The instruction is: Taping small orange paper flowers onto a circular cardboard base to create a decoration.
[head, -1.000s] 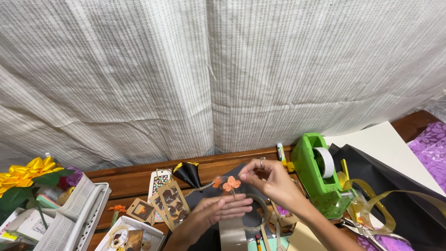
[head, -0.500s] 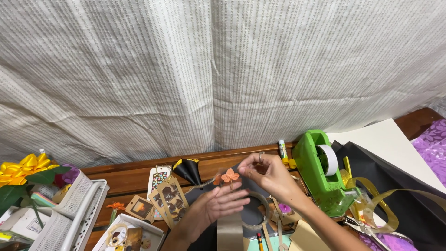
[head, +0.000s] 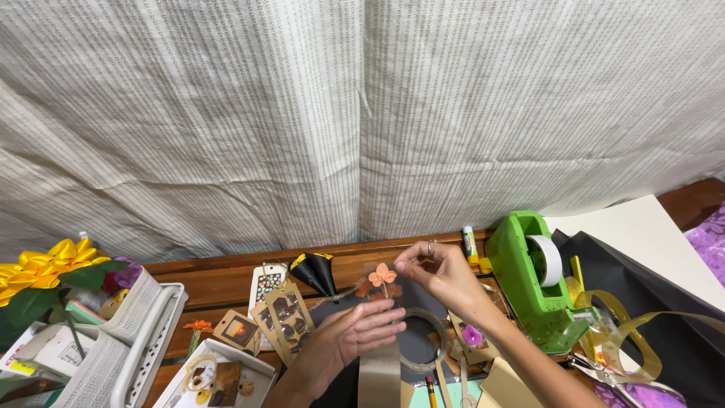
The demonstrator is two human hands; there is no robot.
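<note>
A pale, finely striped curtain (head: 362, 113) is hung across the whole upper part of the view, down to a brown wooden tabletop (head: 226, 276). At the right, a large black sheet of card (head: 680, 332) is overlapped by a white sheet of card (head: 642, 234). At the left edge, a white woven basket (head: 143, 317) is seen beside a yellow ribbon flower (head: 45, 264). A bright green tape dispenser holding a roll of white tape (head: 532, 276) is set right of centre, with loops of gold ribbon (head: 619, 332) lying just beside it. Brown paper gift tags (head: 279, 313) and a small black paper cone (head: 317, 272) are spread left of centre.

Near the bottom centre, the left hand (head: 351, 340) is laid flat, fingers spread, on a dark grey card (head: 415, 340), just beside a clear tape roll (head: 427, 340). The right hand (head: 438, 272) is raised just above it, its fingertips pressed together and pinching the edge of a small orange paper flower (head: 382, 276), which is held just above the dark card, between the two hands.
</note>
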